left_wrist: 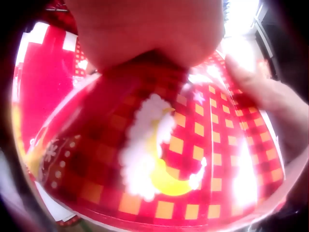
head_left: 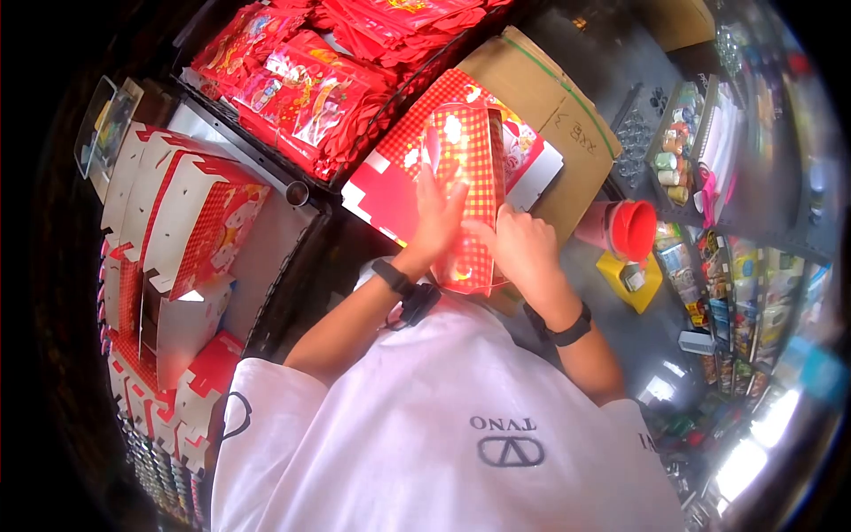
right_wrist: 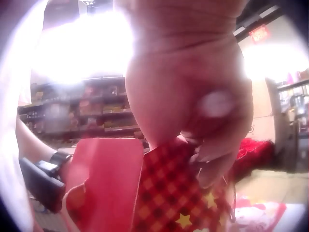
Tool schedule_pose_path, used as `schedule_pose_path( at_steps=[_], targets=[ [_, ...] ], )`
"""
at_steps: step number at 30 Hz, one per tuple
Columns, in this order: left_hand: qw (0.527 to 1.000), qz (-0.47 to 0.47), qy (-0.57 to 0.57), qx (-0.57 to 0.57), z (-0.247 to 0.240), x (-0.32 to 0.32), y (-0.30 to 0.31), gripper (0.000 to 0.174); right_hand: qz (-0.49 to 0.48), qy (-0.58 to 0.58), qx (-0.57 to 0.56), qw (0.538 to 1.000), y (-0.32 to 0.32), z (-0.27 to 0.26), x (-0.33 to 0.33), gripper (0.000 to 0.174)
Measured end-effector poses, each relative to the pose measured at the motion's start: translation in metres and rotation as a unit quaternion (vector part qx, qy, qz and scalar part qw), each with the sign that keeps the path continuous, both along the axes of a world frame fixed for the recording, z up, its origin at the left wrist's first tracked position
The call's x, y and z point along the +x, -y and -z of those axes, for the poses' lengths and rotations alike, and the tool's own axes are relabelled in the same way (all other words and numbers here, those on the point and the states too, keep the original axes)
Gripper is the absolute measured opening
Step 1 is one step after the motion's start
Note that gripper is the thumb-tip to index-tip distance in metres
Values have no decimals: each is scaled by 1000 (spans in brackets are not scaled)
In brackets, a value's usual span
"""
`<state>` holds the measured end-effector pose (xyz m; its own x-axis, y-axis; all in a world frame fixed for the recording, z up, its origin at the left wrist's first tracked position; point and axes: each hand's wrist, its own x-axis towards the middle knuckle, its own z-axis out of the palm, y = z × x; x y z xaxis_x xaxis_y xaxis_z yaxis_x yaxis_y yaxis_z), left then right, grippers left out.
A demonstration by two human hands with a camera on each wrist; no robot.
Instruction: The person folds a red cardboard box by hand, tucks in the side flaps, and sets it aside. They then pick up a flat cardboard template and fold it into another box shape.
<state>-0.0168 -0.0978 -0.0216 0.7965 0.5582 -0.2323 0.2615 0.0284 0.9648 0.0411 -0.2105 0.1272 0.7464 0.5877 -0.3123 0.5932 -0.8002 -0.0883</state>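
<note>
A red-and-yellow checked cardboard box [head_left: 474, 168] stands in front of my body, on top of flat printed box sheets. My left hand [head_left: 434, 214] lies on its checked face with the fingers extended. In the left wrist view, the palm [left_wrist: 149, 34] presses close over that glossy panel [left_wrist: 198, 145], which carries a yellow moon and a white cloud. My right hand [head_left: 525, 251] grips the box's right edge, thumb toward the checked face. The right wrist view shows its fingers [right_wrist: 217, 162] curled over the checked side, beside an upright red flap [right_wrist: 108, 179].
Red printed packets [head_left: 306, 93] fill a crate at the back left. Folded white-and-red boxes [head_left: 195, 204] are stacked at left. A brown carton [head_left: 541, 115] lies behind the sheets. To the right are a red cup [head_left: 634, 229] and a yellow packet [head_left: 628, 282].
</note>
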Motion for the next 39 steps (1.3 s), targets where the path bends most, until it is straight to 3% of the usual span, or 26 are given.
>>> schedule_pose_path(
  at_steps=[4,7,14,19,23,26,27,28,30,33,36,37,39],
  targets=[
    [999,19,19,38,10,0,3,88,17,-55,-6,998,-2,-5,3,66],
    [999,14,25,23,8,-2,1,88,-27,-32,-13,999,-1,5,4,69],
    [998,28,21,54,7,-2,2,92,0,-107,-40,993,-10,5,14,54],
    [991,130,-10,35,-2,-8,-10,103,23,-142,-51,988,-12,2,17,47],
    [978,207,-12,-8,-19,-13,-26,115,-1,-78,-80,994,-10,-15,23,44],
    [956,248,-7,157,-46,-32,-41,119,-46,-18,-81,996,1,-29,37,40],
    [949,190,49,248,-54,-33,-44,119,-81,8,-68,994,8,-30,40,38],
    [909,119,118,381,-68,-28,-50,106,-116,35,-56,991,13,-29,43,37],
    [841,149,223,470,-95,-12,-64,80,-145,58,-28,987,21,-26,43,33],
    [758,297,250,524,-90,22,-63,49,-161,79,4,984,32,-16,37,30],
    [784,363,213,456,-69,47,-49,29,-120,96,31,988,36,-7,25,27],
    [792,340,253,439,-65,51,-49,19,-90,108,56,989,38,-4,18,27],
    [785,355,251,441,-72,50,-51,18,-35,113,110,987,43,4,6,25]
  ],
)
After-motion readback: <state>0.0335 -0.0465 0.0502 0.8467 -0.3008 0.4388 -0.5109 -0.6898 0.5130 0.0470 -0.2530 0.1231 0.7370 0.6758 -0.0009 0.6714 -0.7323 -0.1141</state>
